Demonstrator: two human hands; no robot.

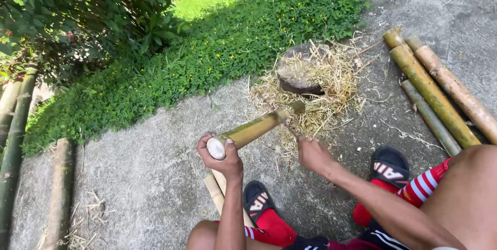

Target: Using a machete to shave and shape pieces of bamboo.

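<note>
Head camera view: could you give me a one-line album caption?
Left hand grips a bamboo pole over a straw-strewn chopping block; right hand works beside it.

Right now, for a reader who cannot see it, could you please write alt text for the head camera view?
A seated person's left hand grips the near end of a green bamboo piece, its far end on a wood block amid straw-like shavings; the right hand is beside it. More bamboo poles lie right, on concrete.
</note>
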